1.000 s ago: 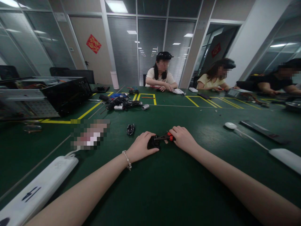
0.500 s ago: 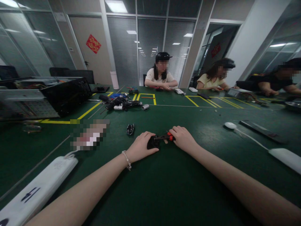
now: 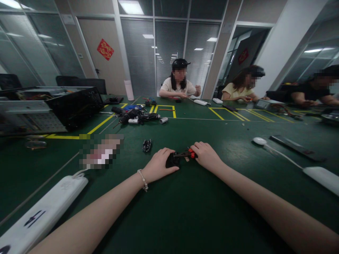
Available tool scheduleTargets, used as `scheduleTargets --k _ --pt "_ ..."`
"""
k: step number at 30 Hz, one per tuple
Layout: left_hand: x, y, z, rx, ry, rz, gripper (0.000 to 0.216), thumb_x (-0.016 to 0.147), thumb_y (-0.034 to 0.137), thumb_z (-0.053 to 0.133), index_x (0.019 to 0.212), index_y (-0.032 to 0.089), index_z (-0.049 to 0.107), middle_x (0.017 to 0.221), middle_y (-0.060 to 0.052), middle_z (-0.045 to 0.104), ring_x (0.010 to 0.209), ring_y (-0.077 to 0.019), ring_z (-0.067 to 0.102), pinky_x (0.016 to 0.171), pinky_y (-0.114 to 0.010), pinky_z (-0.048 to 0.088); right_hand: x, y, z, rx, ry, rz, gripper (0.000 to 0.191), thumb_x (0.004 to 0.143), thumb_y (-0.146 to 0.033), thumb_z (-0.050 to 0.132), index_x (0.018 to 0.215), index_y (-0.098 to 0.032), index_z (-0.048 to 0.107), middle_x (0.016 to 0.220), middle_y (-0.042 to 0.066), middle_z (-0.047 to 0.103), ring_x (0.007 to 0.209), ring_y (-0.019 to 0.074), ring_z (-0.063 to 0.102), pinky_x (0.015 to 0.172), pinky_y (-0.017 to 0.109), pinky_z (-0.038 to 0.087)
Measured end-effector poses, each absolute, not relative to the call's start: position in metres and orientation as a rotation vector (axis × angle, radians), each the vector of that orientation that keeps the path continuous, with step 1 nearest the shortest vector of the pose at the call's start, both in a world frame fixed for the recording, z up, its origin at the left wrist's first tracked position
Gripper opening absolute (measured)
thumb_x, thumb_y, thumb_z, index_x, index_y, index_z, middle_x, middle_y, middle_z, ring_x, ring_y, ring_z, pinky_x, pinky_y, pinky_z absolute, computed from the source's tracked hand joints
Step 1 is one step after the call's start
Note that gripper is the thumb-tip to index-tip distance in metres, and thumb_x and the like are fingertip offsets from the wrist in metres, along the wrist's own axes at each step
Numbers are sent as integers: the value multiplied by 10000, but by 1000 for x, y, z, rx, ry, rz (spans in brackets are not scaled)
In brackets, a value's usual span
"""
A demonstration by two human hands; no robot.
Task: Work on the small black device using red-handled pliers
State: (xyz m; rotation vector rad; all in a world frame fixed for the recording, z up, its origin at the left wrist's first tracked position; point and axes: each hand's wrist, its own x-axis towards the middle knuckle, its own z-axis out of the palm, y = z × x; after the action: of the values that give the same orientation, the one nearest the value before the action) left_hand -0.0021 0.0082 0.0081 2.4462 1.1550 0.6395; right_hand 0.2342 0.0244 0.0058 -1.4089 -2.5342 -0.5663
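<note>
In the head view my left hand is closed round a small black part, thumb on the near side and fingers on the far side. My right hand grips pliers with red handles. Their dark, narrow jaws point left and reach the black part; whether they clamp it I cannot tell. Just below the jaws lies a small tan piece. Another small black part with a hollow, ribbed inside rests on the green table, left of my left hand.
At the left stands an opened computer case. Beyond my hands lies a heap of black tools and cables. White power strips lie left and right, with a white round object and a dark flat bar. Several people sit across the table.
My hands, the pliers and the black part look the same. Across the table, the person in the middle has raised a hand and shifted slightly left.
</note>
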Motion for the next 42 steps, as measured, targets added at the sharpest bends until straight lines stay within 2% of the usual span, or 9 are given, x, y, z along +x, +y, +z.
scheduleTargets --k 42 --pt "-3 10 5 2434 1159 627 534 717 494 575 1158 224 438 1153 -59 479 1043 -250 466 877 -402 391 232 22 9 -1442 -2536 -543 322 666 -122 560 986 -153 538 957 82 554 860 203 493 750 321 378"
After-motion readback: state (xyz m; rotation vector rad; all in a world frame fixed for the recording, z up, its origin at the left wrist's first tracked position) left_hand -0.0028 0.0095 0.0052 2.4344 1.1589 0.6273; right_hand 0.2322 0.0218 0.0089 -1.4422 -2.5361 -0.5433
